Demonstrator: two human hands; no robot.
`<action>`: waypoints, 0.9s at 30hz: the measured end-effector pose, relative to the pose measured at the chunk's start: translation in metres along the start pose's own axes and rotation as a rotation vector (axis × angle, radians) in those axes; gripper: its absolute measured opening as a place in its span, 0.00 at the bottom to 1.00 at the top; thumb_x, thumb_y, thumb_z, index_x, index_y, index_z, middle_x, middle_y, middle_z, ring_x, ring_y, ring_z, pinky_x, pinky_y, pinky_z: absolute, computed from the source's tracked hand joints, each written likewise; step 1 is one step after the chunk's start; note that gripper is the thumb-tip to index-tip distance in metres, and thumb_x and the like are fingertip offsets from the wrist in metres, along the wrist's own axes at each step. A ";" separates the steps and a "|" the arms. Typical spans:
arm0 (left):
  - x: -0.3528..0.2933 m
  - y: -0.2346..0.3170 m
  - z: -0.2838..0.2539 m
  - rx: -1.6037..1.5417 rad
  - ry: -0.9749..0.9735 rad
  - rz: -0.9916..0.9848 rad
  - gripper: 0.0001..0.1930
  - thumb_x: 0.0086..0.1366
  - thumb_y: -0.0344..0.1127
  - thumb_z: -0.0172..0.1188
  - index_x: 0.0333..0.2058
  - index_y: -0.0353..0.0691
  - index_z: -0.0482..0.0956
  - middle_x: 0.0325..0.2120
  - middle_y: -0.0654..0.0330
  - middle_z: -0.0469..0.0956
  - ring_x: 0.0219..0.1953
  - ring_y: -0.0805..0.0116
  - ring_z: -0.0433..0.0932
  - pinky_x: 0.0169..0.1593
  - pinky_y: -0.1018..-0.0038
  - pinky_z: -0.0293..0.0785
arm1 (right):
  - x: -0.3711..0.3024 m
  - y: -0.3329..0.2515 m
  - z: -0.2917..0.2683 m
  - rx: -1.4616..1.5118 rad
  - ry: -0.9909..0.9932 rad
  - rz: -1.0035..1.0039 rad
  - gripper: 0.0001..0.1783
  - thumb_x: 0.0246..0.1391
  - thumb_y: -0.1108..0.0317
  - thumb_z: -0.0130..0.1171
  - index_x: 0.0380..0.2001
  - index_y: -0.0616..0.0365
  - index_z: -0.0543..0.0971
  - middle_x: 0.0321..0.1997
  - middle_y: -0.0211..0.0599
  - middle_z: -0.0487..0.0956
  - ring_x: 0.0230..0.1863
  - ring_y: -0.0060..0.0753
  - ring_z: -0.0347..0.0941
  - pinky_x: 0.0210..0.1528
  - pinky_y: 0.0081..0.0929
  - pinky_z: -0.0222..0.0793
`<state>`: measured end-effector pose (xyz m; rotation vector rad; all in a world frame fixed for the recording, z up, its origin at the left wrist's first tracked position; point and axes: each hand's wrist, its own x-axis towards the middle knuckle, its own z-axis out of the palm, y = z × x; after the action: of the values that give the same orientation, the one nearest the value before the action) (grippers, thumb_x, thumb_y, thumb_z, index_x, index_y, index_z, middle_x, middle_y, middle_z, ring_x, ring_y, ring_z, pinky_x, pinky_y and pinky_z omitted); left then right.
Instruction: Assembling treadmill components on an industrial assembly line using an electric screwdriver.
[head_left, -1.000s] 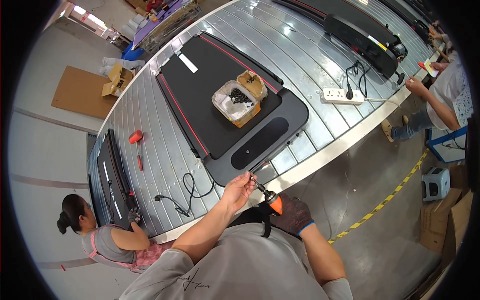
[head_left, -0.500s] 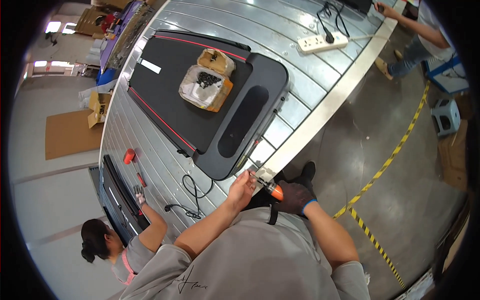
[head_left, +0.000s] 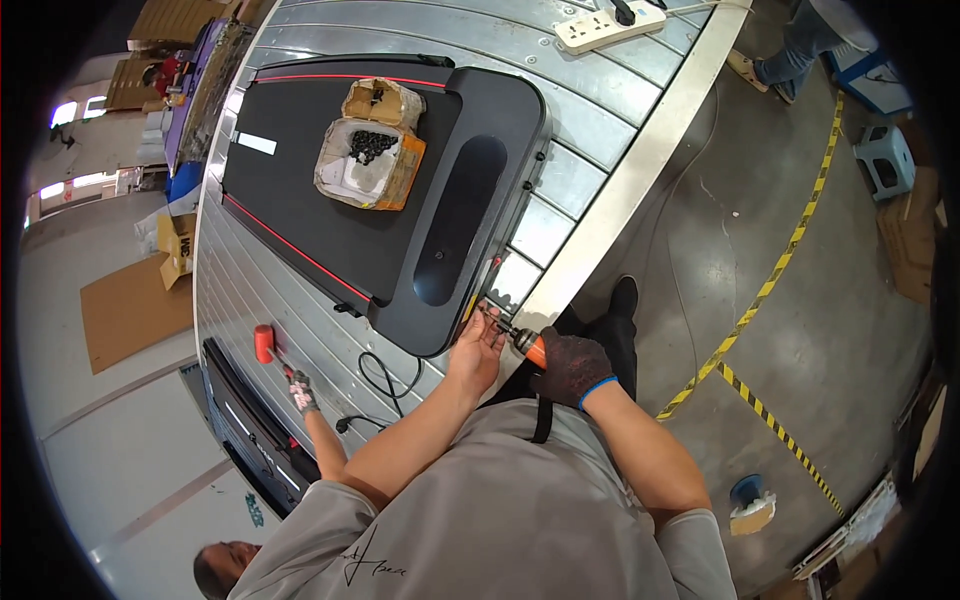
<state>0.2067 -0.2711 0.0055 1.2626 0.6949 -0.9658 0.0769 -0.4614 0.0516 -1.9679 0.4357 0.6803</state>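
Observation:
My right hand [head_left: 577, 370], in a dark glove with a blue cuff, is wrapped round an orange and black power screwdriver [head_left: 529, 345]. Its bit points up and left to the front edge of a black treadmill [head_left: 395, 275] with red side lines. My bare left hand [head_left: 478, 352] is at that edge, fingertips pinched beside the bit's tip. Whatever is in the pinch is too small to make out. On the treadmill belt stands a worn cardboard box [head_left: 398, 180] with a white lining, holding small black screws [head_left: 371, 147].
A co-worker's gloved hand [head_left: 302, 392] grips a red mallet [head_left: 264, 343] at the left, beside another black treadmill [head_left: 250, 430]. A black cord [head_left: 385, 372] loops on the slatted metal table [head_left: 300, 320]. A white power strip [head_left: 610, 27] lies at the far edge.
Both my hands and the screwdriver have moved up to the treadmill's front edge. The co-worker's hand has taken hold of the mallet. The whole view has shifted somewhat.

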 end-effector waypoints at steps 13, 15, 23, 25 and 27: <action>-0.072 0.035 0.011 0.923 0.291 1.039 0.27 0.66 0.48 0.70 0.55 0.38 0.74 0.49 0.53 0.78 0.48 0.61 0.75 0.52 0.63 0.67 | -0.030 0.016 0.016 0.054 -0.143 0.094 0.34 0.44 0.51 0.69 0.53 0.57 0.76 0.42 0.53 0.85 0.46 0.56 0.84 0.51 0.49 0.79; -0.050 0.056 0.049 1.736 0.427 1.445 0.36 0.56 0.51 0.78 0.55 0.36 0.71 0.48 0.48 0.74 0.48 0.51 0.73 0.50 0.58 0.67 | -0.043 0.015 0.016 0.040 -0.164 0.098 0.34 0.45 0.50 0.68 0.54 0.57 0.76 0.42 0.54 0.85 0.46 0.56 0.84 0.51 0.49 0.79; -0.050 0.018 0.040 1.603 0.328 1.442 0.46 0.46 0.55 0.82 0.55 0.35 0.67 0.46 0.49 0.73 0.45 0.50 0.71 0.49 0.57 0.68 | -0.062 0.041 0.021 0.034 -0.097 0.106 0.32 0.48 0.50 0.67 0.54 0.54 0.77 0.36 0.52 0.86 0.41 0.58 0.84 0.48 0.49 0.80; -0.050 0.015 0.043 1.503 0.309 1.328 0.47 0.47 0.54 0.82 0.56 0.34 0.66 0.45 0.51 0.72 0.41 0.53 0.71 0.48 0.59 0.68 | -0.059 0.043 0.016 0.009 -0.085 0.087 0.30 0.49 0.51 0.66 0.54 0.55 0.78 0.35 0.52 0.86 0.40 0.57 0.84 0.47 0.50 0.80; -0.051 0.020 0.055 1.492 0.305 1.295 0.47 0.48 0.53 0.82 0.58 0.33 0.67 0.43 0.53 0.72 0.40 0.54 0.71 0.47 0.60 0.68 | -0.054 0.046 0.015 0.007 -0.088 0.095 0.31 0.49 0.51 0.67 0.54 0.55 0.77 0.36 0.52 0.86 0.40 0.57 0.84 0.47 0.50 0.80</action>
<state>0.1969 -0.3134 0.0692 2.6010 -0.8999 0.0070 0.0054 -0.4685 0.0483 -1.9122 0.4794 0.8215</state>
